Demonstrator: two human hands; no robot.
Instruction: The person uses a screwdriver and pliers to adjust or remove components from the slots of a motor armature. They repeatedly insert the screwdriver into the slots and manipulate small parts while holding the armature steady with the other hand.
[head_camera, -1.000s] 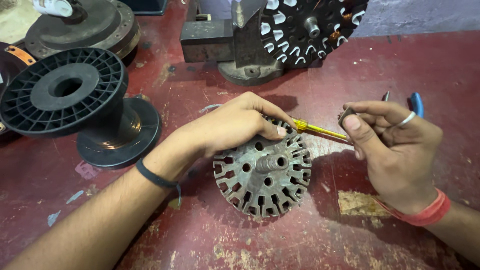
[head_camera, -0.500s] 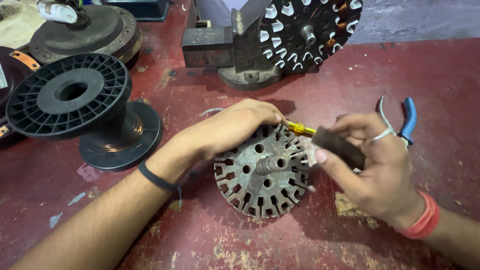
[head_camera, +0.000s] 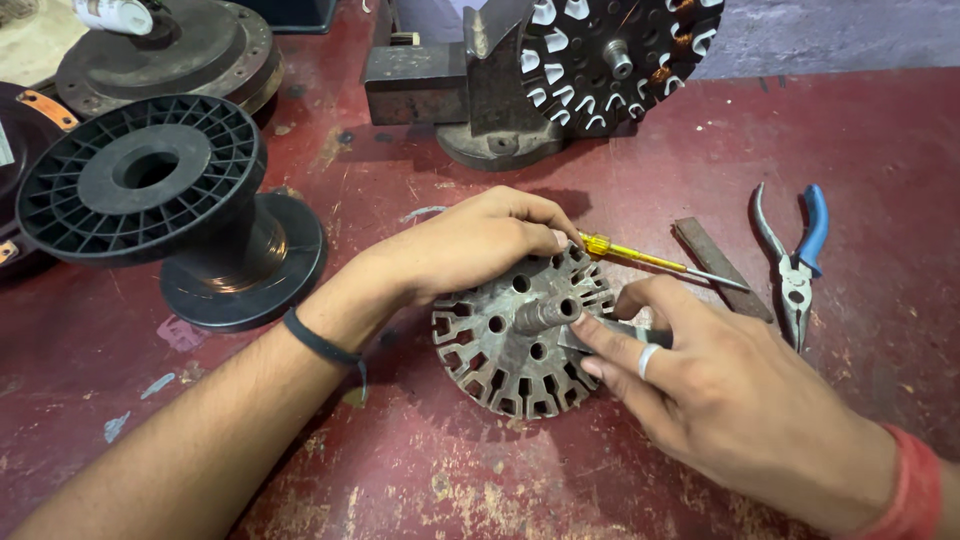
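Both my hands grip the slotted stator core (head_camera: 525, 340) on the worn red bench (head_camera: 420, 470), left hand (head_camera: 480, 245) clasping its rim, right hand (head_camera: 720, 395) pinching a flat metal piece (head_camera: 610, 335) against it, with a black spool (head_camera: 150, 200), yellow screwdriver (head_camera: 640, 258) and blue pliers (head_camera: 800, 262) nearby.

Grey slotted core (head_camera: 520, 340), yellow screwdriver (head_camera: 640, 258) (translucent), blue-handled pliers (head_camera: 797, 262)

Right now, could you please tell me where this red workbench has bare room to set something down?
Bare patches: the near edge below the slotted grey metal stator core, and the far right beyond the blue-handled pliers. Crowded: around both hands, the yellow screwdriver, the black plastic spool and the grey vise.
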